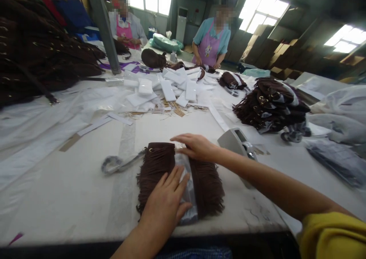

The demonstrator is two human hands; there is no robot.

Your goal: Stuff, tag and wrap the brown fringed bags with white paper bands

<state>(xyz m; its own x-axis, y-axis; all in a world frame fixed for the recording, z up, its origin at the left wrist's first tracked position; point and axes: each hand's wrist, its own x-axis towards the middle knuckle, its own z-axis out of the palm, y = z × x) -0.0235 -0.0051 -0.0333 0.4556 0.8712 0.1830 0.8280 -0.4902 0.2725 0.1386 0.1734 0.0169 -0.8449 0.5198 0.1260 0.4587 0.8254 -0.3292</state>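
Note:
A dark brown fringed bag (156, 167) lies flat on the table in front of me. A band of clear, greyish plastic (188, 190) runs down its middle. My left hand (168, 198) rests on the bag and the band, fingers stretched out and spread. At the bag's top edge, my right hand (196, 146) touches the upper end of the band, its fingers extended and apart from the thumb. A plastic-wrapped strap (114, 164) with a looped end sticks out to the left of the bag. Just right of it stands a grey tape dispenser (234, 141), partly behind my right forearm.
Stacked brown fringed bags (271, 104) stand at the right, and a large dark heap of bags (34, 57) fills the left. White foam pieces (168, 87) lie mid-table near a metal post (105, 26). Two co-workers in pink aprons (210, 42) work across the table.

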